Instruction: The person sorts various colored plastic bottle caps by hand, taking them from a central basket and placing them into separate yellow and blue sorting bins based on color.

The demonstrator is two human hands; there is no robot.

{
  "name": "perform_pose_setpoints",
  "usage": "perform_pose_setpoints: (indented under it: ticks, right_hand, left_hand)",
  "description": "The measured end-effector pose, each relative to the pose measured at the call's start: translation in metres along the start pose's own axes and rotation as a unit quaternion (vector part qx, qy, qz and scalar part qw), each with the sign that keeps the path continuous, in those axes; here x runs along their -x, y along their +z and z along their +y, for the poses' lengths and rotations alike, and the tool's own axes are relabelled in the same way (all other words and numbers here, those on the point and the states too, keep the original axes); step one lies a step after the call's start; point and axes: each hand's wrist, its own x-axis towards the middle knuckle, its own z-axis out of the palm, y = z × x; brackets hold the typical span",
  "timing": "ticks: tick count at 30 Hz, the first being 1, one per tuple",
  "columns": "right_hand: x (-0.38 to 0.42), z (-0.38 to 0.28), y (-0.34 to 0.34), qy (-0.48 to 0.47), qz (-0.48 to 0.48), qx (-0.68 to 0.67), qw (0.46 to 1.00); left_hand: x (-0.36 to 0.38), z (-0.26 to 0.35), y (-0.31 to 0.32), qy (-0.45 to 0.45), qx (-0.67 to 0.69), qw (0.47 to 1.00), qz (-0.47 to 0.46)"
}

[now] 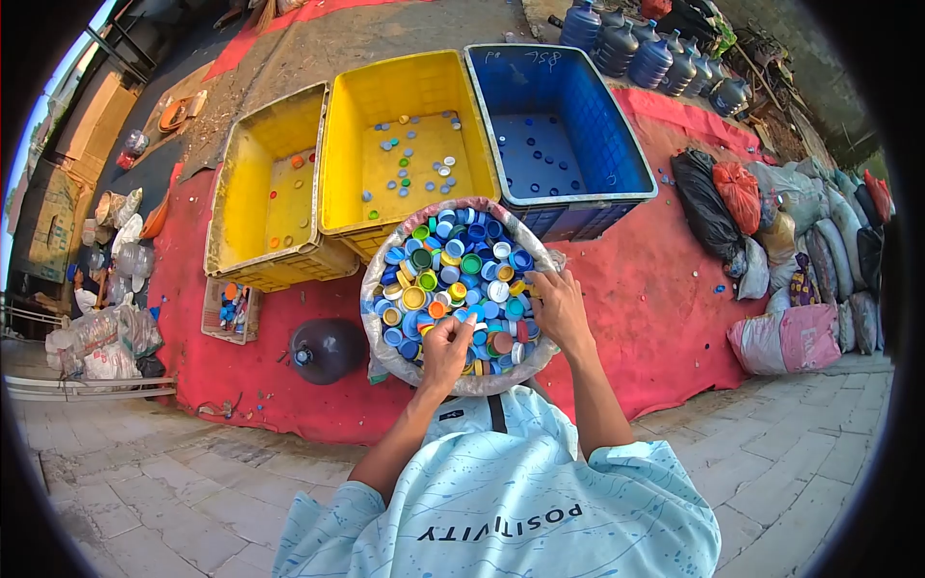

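Observation:
A round sack-lined tub (367,308) full of plastic bottle caps (449,275) stands in front of me. The caps are mostly blue, with some white, yellow, green and orange ones. Over the near part of the pile, my left hand (448,351) is closed in a pinch, with a small pale bottle cap (471,318) at its fingertips. My right hand (560,308) reaches over the tub's right side, fingers curled down at the caps. Whatever those fingers may hold is hidden.
Beyond the tub stand two yellow crates (220,207) (332,144) and a blue crate (631,144), with scattered caps inside. A dark round jug (329,351) and a small crate (252,318) are left. Filled sacks (785,339) line the right; large water bottles (650,63) stand behind.

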Motion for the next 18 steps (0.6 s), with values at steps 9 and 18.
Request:
perform_pose_setpoints:
  ticks: [9,18]
  right_hand:
    - [0.029,0.003,0.006,0.23,0.095,-0.607,0.755]
    - [0.057,0.003,0.01,0.294,0.088,-0.817,0.487]
  left_hand:
    - [-0.039,0.016,0.038,0.293,-0.307,0.905,-0.01]
    - [-0.07,0.016,0.062,0.324,-0.477,0.817,-0.018]
